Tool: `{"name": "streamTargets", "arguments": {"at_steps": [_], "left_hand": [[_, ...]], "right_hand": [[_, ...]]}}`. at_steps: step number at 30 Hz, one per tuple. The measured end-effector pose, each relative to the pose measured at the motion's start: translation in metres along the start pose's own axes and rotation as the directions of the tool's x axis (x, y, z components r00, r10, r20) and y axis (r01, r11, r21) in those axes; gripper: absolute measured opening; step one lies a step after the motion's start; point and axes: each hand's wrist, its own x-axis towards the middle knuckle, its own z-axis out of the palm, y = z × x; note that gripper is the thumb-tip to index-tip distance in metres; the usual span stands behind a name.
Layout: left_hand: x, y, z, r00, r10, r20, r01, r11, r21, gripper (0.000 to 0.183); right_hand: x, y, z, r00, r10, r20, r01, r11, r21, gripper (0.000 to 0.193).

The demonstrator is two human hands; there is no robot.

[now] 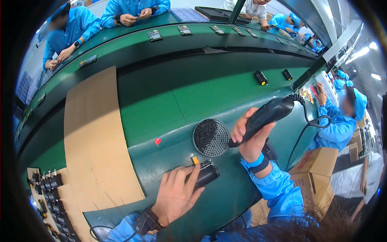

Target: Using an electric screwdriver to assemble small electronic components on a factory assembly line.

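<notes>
My right hand (254, 139) is wrapped round a black electric screwdriver (270, 115) with a coiled cord. Its narrow end points down at the right rim of a round grey dish (221, 141). Small black screws (204, 131) fill the dish's left side, and a grid of dimples shows on the right. On the green mat, my left hand (177, 195) grips a black cylindrical housing (209, 174) with its fingers over the left end. A small orange piece (195, 160) sits by the index fingertip; whether it joins the housing, I cannot tell.
A cardboard sheet (96, 137) covers the left side. More black housings (52, 189) stand in rows at lower left, and two others (261, 78) lie on the far green belt. A red piece (157, 141) lies left of the dish. Co-workers in blue sit beyond and at right.
</notes>
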Motion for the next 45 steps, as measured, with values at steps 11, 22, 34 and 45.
{"name": "streamTargets", "arguments": {"at_steps": [11,22,34,45], "left_hand": [[-0.003,-0.002,0.000,1.000,0.000,-0.013,0.000,1.000,-0.002,0.065],[-0.008,-0.006,0.002,0.999,0.007,-0.035,-0.007,1.000,-0.017,0.066],[-0.006,-0.004,0.001,0.999,0.001,-0.042,-0.002,1.000,-0.024,0.066],[-0.006,-0.004,0.002,0.999,-0.014,-0.031,0.013,1.000,-0.027,0.065]], "right_hand": [[-0.007,0.003,0.002,0.999,-0.024,0.031,0.024,1.000,-0.014,0.079],[-0.021,-0.029,0.052,0.998,-0.054,0.022,0.047,0.970,0.238,0.083],[-0.037,-0.010,0.060,0.989,-0.003,0.151,-0.030,0.977,0.213,0.087],[-0.040,-0.001,0.059,0.977,-0.024,0.210,-0.021,0.978,0.208,0.086]]}}
